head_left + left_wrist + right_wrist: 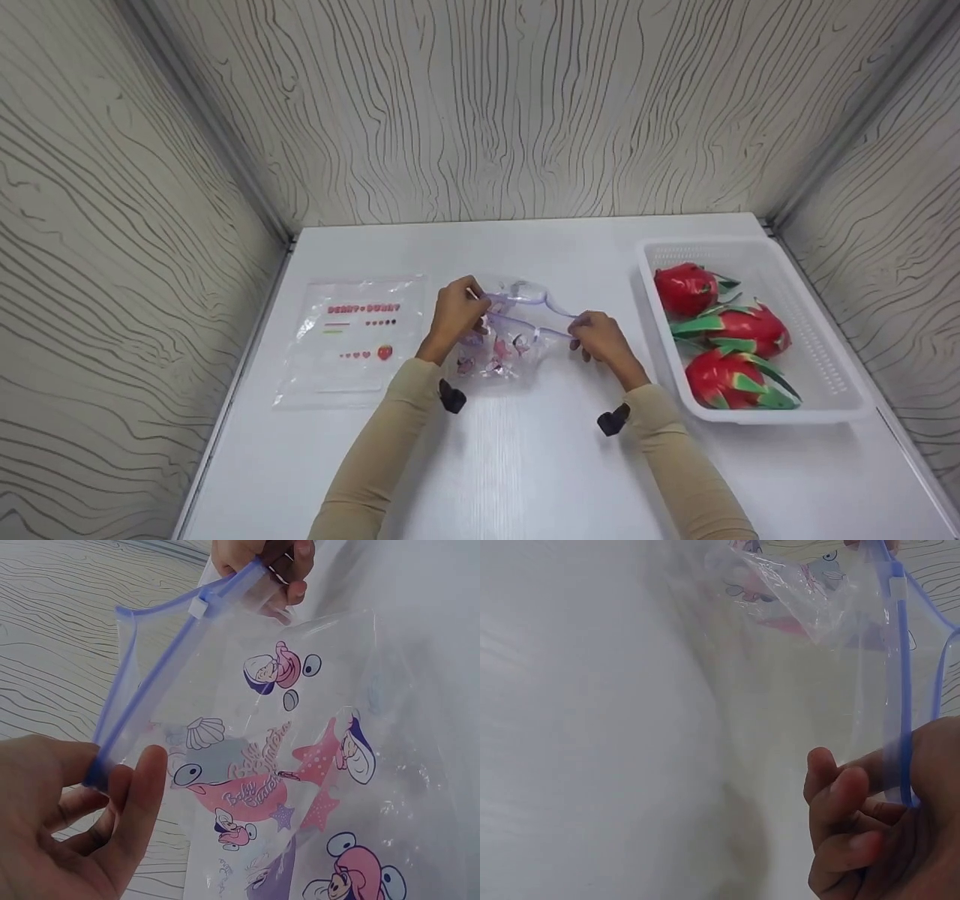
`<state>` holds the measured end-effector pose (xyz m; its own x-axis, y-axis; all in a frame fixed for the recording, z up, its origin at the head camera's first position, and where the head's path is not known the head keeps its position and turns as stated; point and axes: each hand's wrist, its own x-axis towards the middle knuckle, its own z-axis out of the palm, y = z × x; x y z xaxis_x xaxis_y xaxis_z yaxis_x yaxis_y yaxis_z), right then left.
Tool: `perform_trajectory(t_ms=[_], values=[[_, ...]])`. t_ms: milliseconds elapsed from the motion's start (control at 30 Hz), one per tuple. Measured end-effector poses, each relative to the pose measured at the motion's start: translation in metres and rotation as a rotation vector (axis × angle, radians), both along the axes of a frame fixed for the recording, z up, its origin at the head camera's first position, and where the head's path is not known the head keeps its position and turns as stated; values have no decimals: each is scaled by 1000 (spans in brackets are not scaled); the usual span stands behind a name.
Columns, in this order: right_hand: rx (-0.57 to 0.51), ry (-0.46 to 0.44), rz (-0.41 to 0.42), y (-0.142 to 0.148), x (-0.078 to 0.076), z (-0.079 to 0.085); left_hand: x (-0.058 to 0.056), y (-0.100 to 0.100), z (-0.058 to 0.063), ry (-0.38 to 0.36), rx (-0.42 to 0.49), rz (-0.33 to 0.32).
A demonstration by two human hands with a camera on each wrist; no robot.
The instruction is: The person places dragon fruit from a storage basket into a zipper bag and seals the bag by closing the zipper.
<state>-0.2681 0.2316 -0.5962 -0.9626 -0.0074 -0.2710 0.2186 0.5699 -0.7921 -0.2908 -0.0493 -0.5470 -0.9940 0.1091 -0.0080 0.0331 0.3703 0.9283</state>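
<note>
A clear zipper bag (501, 352) with pink and purple cartoon prints hangs between both hands over the table's middle. Its purple zip edges are spread apart, leaving a gap at the mouth. My left hand (456, 311) pinches one end of the zip strip, thumb against fingers. At the other end, my right hand (600, 337) pinches the strip's corner. In the left wrist view a white slider (198, 607) sits on the zip, toward the right hand. The right wrist view shows the plain side of the bag (802, 690) beside curled fingers.
On the left lies a flat clear bag (300, 360) with red lettering and small strawberry and heart prints. A white plastic basket (817, 360) stands at the right, holding three red dragon fruits (750, 330) with green leaf tips. Wood-patterned panels (510, 112) enclose the white table (495, 465).
</note>
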Motion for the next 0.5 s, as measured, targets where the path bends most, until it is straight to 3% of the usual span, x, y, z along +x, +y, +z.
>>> perform_trajectory(t_ms=[233, 500], values=[[-2, 34, 62, -3, 1, 5, 0, 1, 1, -29, 20, -1], [-41, 135, 132, -7, 3, 5, 4, 7, 3, -72, -5, -11]])
